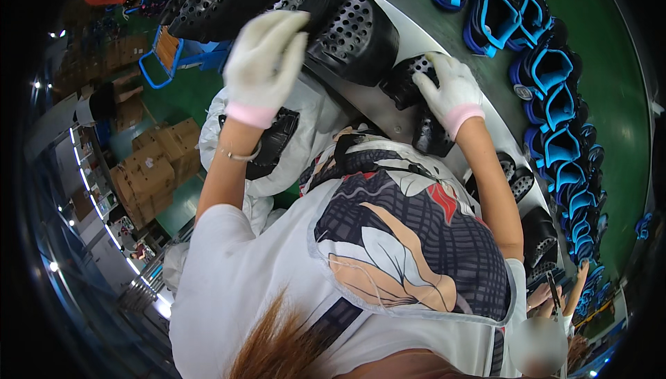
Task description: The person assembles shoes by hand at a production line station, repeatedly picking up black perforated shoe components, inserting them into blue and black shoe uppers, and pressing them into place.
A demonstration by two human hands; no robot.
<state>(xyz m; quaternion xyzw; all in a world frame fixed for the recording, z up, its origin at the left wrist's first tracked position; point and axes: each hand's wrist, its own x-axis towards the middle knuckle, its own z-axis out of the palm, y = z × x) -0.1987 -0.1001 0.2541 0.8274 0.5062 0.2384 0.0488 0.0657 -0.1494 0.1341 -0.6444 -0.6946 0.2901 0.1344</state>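
We note cardboard boxes (149,171) stacked on the floor at far left, beyond a blue cart (163,56).

The left hand (265,60), in a white glove with a pink cuff, is raised with fingers together and extended. It overlaps the large black perforated clogs (333,25) ranged along the bench's far edge. We cannot tell whether it touches them or merely hovers, and it pinches nothing visible. Below it, a white sack (305,119) holding a black item hangs off the bench's near edge.

The right hand (451,91), gloved alike, lies spread and pressed flat on a smaller black clog (409,81) at the middle of the white bench (416,32). This clog is perforated on top and matt. Its long axis appears to run from the near edge toward the far edge. The right hand is the nearer one, being directly upon it. A second black clog (431,136) sits just nearer the person, close beside the first.

Further right, more black clogs (538,233) follow the near edge, and blue-and-black sandals (548,67) line the green belt (617,101). Another person's hand (579,275) shows at lower right.
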